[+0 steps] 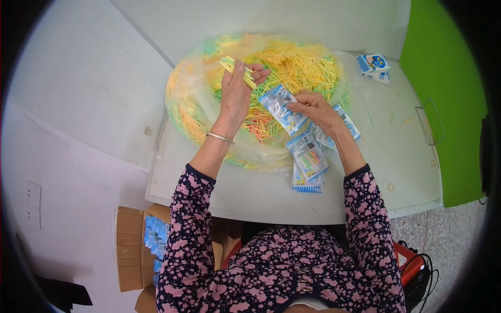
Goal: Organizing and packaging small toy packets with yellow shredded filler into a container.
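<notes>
Above a big clear plastic bag (195,112) full of thin coloured sticks (308,65), my left hand (239,91) grips a small bunch of yellow and pale green sticks (229,64) between thumb and fingers. My right hand (315,110) pinches a blue and white printed packet (282,108) by its right side, tilted over the bag's near right part. Whether that packet is open at its top I cannot tell. Below the right hand, several similar packets lie in an overlapping pile; the front packet (309,156) shows coloured sticks through a window.
More packets (373,63) lie at the table's far right. Loose sticks and rubber bands (391,187) are scattered on the right of the white table (250,201). A green panel (441,94) with a wire handle borders it. A cardboard box (130,248) of blue packets stands below left.
</notes>
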A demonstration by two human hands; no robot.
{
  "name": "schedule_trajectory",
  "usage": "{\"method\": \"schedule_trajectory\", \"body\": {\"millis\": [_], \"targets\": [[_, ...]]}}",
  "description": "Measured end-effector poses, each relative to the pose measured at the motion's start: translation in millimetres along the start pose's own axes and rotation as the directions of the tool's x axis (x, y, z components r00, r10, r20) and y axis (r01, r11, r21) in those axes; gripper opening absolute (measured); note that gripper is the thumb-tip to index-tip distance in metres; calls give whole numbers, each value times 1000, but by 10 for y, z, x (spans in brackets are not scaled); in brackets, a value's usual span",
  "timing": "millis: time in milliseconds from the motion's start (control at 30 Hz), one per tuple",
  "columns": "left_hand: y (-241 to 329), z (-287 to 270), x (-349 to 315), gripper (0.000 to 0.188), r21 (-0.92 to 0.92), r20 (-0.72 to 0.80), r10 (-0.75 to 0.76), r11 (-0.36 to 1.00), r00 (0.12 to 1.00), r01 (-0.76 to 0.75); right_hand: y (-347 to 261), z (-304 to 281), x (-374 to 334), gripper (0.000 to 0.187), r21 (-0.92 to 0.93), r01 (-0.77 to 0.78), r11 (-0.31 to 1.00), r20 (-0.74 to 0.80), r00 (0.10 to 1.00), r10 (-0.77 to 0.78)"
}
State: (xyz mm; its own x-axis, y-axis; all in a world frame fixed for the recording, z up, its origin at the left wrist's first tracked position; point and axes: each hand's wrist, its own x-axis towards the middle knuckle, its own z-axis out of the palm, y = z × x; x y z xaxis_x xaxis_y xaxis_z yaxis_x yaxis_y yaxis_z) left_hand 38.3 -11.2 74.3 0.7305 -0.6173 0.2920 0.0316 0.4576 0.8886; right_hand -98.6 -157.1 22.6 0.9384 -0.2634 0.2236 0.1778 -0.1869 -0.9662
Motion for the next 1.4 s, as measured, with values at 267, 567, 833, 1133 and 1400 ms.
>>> {"method": "schedule_trajectory", "body": {"millis": [267,567,833,1133,1400], "targets": [[105,218,-161,33,49,73,115,992,991,-119,-3,-12,-116,22,174,-183,968,180,972,151],[-31,374,-382,39,107,86,21,994,996,-30,-50,-35,-205,21,309,-204,929,240,962,132],[-111,345,-456,46,304,199,-7,951,980,-55,-54,-23,-301,20,280,-200,939,212,967,142],[-102,416,-459,46,338,354,-49,938,934,-79,-58,-37,-385,20,221,-198,955,184,970,158],[-107,444,-569,41,266,307,30,957,951,-116,11,-67,-412,19,308,-221,925,204,965,163]]}}
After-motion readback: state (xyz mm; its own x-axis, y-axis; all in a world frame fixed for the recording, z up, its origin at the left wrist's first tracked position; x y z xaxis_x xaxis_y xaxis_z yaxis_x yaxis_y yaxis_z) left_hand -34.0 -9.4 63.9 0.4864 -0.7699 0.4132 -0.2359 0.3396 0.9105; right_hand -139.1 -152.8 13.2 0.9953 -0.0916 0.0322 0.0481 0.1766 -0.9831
